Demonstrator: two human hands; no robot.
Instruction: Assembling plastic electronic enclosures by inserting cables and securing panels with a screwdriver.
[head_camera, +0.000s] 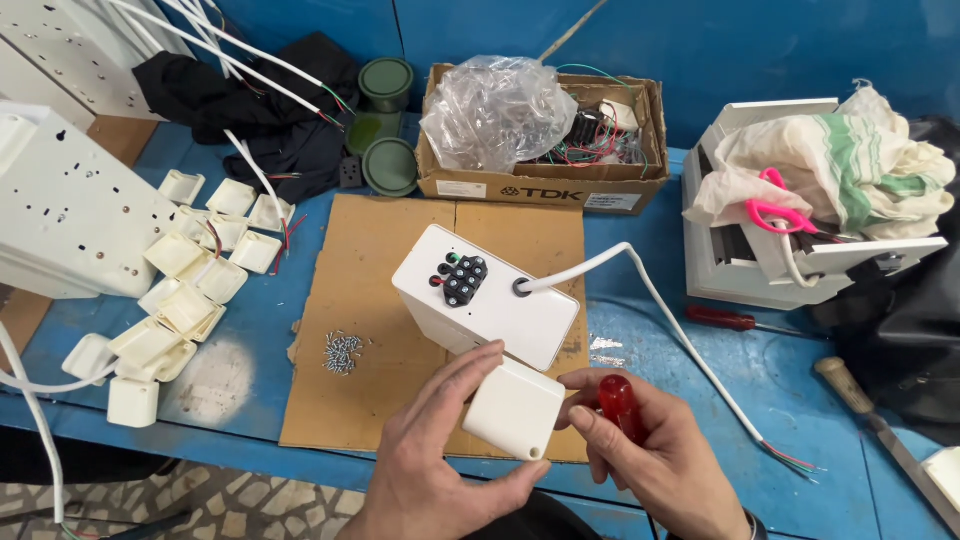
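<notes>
White box (487, 298) lies diagonal, cable end pointing upper right.

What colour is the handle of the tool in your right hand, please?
Translucent red: the screwdriver handle gripped in the right hand, seen in the head view.

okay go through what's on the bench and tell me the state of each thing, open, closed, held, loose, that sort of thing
Small white cover: held in left hand.
Red-handled screwdriver: held in right hand.
White box: lying on cardboard, cable plugged in.
Screws: loose pile.
Cardboard carton: open.
Pink scissors: closed.
</notes>
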